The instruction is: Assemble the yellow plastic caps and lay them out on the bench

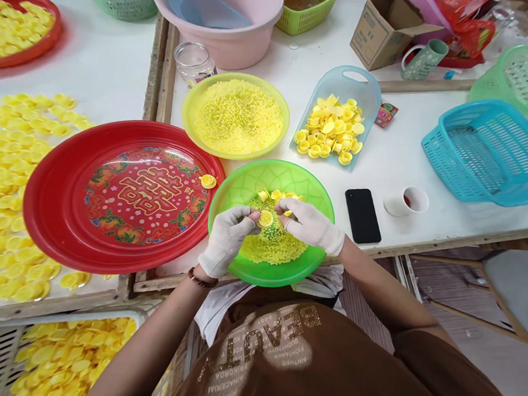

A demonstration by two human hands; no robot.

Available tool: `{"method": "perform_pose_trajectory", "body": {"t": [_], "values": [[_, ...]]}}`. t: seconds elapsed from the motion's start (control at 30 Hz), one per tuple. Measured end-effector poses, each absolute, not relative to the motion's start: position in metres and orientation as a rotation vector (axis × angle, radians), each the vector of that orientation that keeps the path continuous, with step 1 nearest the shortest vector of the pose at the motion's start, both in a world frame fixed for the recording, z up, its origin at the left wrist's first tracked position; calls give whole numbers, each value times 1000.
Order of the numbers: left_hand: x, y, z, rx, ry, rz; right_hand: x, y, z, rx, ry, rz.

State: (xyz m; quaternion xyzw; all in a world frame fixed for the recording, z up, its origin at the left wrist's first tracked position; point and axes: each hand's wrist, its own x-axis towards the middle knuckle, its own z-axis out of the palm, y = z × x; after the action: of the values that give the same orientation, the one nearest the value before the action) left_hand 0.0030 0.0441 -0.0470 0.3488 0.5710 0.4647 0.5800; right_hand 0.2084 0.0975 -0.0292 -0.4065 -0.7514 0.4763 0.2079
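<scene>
My left hand (pixel 230 235), in a white glove with bare fingertips, pinches a small yellow plastic cup (pixel 266 218) over the green bowl (pixel 228 189). Close to the cup's right side is my right hand (pixel 310 224), gloved likewise, its fingertips drawn together; whatever they may hold is too small to make out. Beneath both hands lie small yellow beads (pixel 273 250) with some green ones among them. Several more yellow cups (pixel 277 195) rest at the bowl's far side. One filled yellow cup (pixel 208 181) sits on the right rim area of the red tray (pixel 59 208).
Behind the green bowl stand a yellow bowl of beads (pixel 237 118) and a blue scoop (pixel 344 80) holding yellow cups. To the right are a black phone (pixel 363 216), a paper cup (pixel 406 201) and a blue basket (pixel 488 153). Many yellow pieces (pixel 5 204) cover the left table.
</scene>
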Motion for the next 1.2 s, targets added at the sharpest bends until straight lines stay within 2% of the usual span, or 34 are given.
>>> {"method": "perform_pose_trajectory", "body": {"t": [0.1, 0.3, 0.47, 0.57, 0.8, 1.03, 1.2], "values": [[6, 44, -46, 850, 1339, 1066, 198, 93, -29, -1229, -2084, 1252], [6, 42, -42, 847, 1372, 1068, 202, 98, -32, -1111, -1848, 1776], [2, 43, -41, 783, 1350, 1081, 209, 99, -35, -1158, -1996, 1454], [2, 43, -43, 896, 1375, 1078, 197, 95, -34, -1209, -1963, 1405], [1, 40, -47, 1104, 1528, 1068, 200, 98, -31, -1137, -1716, 1890], [5, 43, -46, 1157, 1529, 1068, 196, 97, -34, -1176, -1934, 1508], [-6, 41, -33, 1141, 1598, 1108, 205, 99, -31, -1092, -2125, 1488]]}}
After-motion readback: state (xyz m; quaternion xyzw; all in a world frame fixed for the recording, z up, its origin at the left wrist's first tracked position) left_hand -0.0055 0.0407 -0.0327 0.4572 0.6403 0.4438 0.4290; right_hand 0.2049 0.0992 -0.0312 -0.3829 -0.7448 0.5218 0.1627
